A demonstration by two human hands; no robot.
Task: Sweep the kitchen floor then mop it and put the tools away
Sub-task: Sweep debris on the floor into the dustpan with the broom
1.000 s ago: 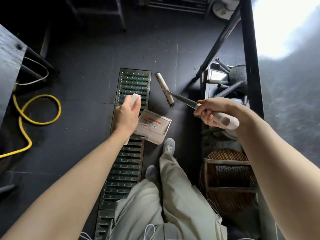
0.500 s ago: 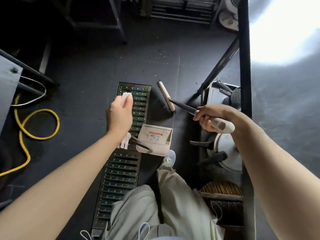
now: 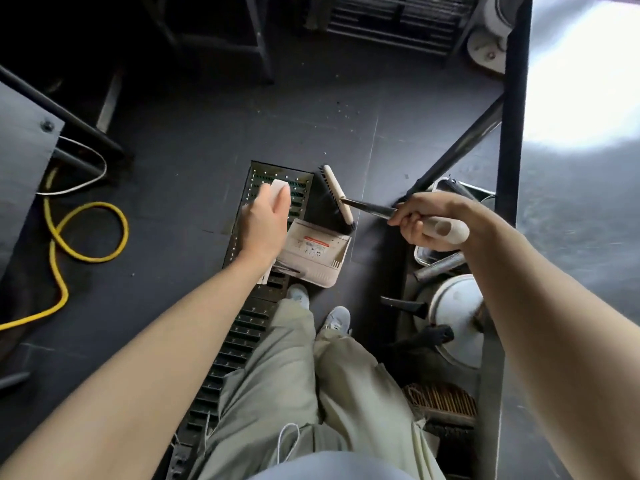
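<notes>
My left hand (image 3: 265,225) grips the white handle top of a long-handled dustpan (image 3: 313,254), whose beige pan sits over the floor drain grate (image 3: 242,327). My right hand (image 3: 420,225) grips the pale handle of a broom (image 3: 337,197). Its beige head with dark bristles rests just beyond the open mouth of the pan. Small crumbs (image 3: 341,110) lie scattered on the dark floor farther ahead.
A yellow hose (image 3: 86,233) coils on the floor at left beside a grey table corner (image 3: 20,161). A steel table edge (image 3: 509,133) runs down the right, with pots and pans (image 3: 453,317) stored beneath. My feet (image 3: 318,306) stand behind the pan.
The broom head has drawn nearer to the dustpan mouth. The pan has shifted slightly forward along the grate, and my view has tilted farther ahead.
</notes>
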